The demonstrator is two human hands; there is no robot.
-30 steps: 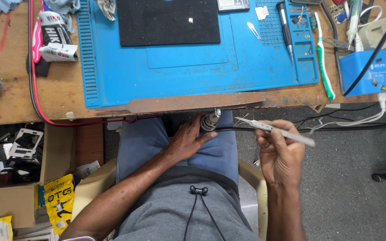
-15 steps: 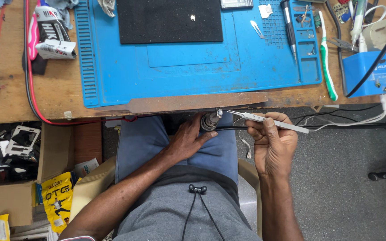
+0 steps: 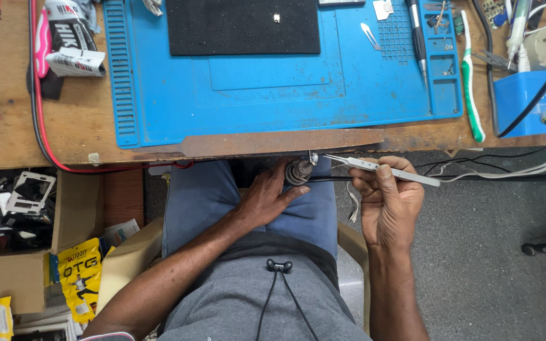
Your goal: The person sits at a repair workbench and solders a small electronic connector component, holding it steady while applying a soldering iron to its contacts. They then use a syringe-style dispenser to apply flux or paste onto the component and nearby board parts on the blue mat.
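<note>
Since the earlier frames my right hand [image 3: 387, 205] has drawn in toward the desk edge, bringing the silver tweezers [image 3: 380, 169] almost level, their tips now at the tiny metal part [image 3: 314, 156] just under the wooden desk [image 3: 20, 126]. That hand is closed around the tweezers; whether the tips actually pinch the part I cannot tell. My left hand [image 3: 266, 199] lies on my thigh, fingers curled against the round nozzle of the black-handled tool [image 3: 298, 172], though I cannot tell how firmly it holds. I judge the risk to be the small part slipping from the tips and dropping into my lap or onto the floor, well away from the blue work mat [image 3: 254, 101], if either hand wavers.
</note>
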